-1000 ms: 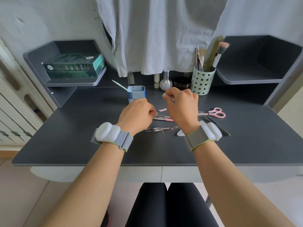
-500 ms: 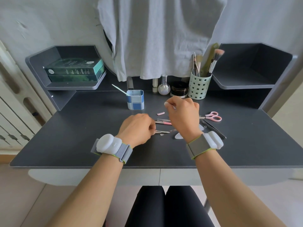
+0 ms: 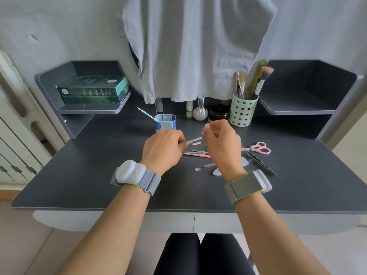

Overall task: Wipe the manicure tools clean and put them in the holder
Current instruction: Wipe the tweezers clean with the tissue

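Dark grey table point(image 3: 99, 175) — on it pink scissors point(image 3: 259, 147), black tweezers point(image 3: 262, 164), blue holder point(image 3: 165, 124), green perforated cup point(image 3: 242, 112), loose metal tools point(image 3: 204, 166)

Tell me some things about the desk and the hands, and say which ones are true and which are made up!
1. The pink scissors lie on the desk. True.
2. The left hand is empty. False: it holds a thin tool.
3. The blue holder has one stick poking out. True.
4. The makeup brush lies flat on the desk. False: it stands in the green cup.
5. The right hand pinches something small and white. True.
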`<action>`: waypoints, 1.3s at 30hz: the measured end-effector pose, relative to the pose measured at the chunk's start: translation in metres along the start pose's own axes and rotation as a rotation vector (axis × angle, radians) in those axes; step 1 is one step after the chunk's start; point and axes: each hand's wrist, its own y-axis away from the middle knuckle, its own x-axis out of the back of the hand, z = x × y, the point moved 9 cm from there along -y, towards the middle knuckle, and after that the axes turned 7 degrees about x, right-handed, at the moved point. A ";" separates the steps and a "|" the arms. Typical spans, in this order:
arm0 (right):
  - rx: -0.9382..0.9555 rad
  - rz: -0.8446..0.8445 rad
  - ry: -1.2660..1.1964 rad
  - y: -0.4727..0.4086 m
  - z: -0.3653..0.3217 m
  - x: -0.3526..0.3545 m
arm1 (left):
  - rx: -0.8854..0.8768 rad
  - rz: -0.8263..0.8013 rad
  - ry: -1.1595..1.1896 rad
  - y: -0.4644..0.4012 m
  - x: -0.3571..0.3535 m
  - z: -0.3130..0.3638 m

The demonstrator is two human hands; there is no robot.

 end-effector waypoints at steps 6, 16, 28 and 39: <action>-0.080 0.015 -0.107 0.003 0.000 0.000 | 0.059 0.097 0.046 -0.005 0.013 -0.001; -0.289 -0.077 -0.428 0.016 0.004 -0.038 | 0.089 0.139 0.087 -0.005 0.012 0.000; -0.423 -0.138 -0.690 0.028 0.000 -0.063 | 0.059 0.127 0.051 -0.001 0.008 0.006; -0.591 -0.119 -0.819 0.028 0.017 -0.061 | 0.013 0.144 0.029 0.002 0.005 0.010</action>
